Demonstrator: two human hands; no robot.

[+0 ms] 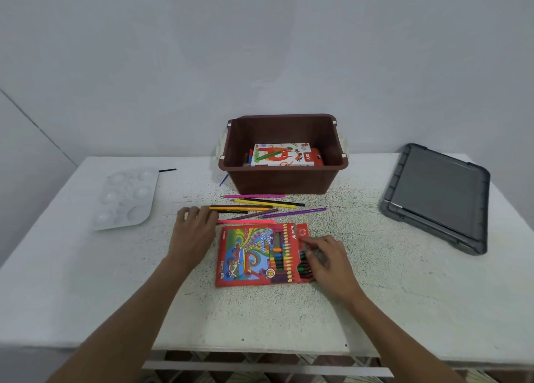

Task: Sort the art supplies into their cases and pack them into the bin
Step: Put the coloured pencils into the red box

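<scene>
- The white speckled table (pixel 375 296) carries everything.
- A brown bin (pixel 284 180) stands at the far middle.
- A grey lid (pixel 439 197) lies flat on the right.
- A white palette (pixel 127 197) lies on the left.
- Loose colour pencils (pixel 265 203) lie between the bin and a red pencil case (pixel 248 255).

In the middle, a red pencil box (pixel 248 255) has swirly green, blue and yellow patterns, with pink, yellow, purple and black pencils (pixel 245 208) above it, a brown bin (pixel 283 180), a grey lid (pixel 439 197) at right, and a white table (pixel 375 281) with tiny dark speckles.
</scene>
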